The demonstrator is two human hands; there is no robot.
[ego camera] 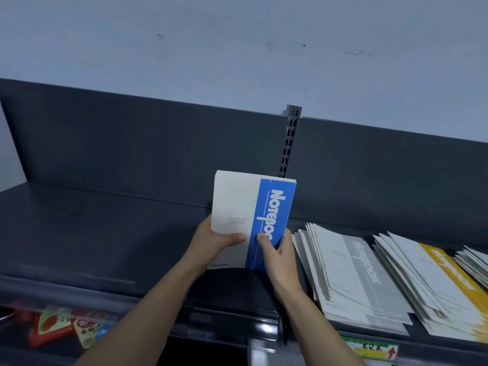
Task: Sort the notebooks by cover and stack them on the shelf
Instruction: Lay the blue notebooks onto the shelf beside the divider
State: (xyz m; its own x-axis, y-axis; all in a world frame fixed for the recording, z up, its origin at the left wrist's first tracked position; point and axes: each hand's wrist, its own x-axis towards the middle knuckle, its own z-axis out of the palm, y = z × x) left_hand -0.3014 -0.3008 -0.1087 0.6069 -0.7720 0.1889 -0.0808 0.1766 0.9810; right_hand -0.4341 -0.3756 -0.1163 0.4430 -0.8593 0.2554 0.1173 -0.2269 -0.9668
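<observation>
Left grip (216, 241) and right grip (277, 253) partly hide blue notebooks (245, 202); count unclear.

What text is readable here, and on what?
"Notebook": blue notebooks, on the blue band.
"Notebook": grey notebooks.
"笔记本": shelf tag, by a red arrow.
Fine print on the blue cover: too small.
Yellow notebooks lettering, packets labels: blurred.

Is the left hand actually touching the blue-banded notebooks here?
Touching. The head view shows the left hand gripping the blue-banded notebooks at their left edge, thumb pressed flat on the white cover.
</observation>
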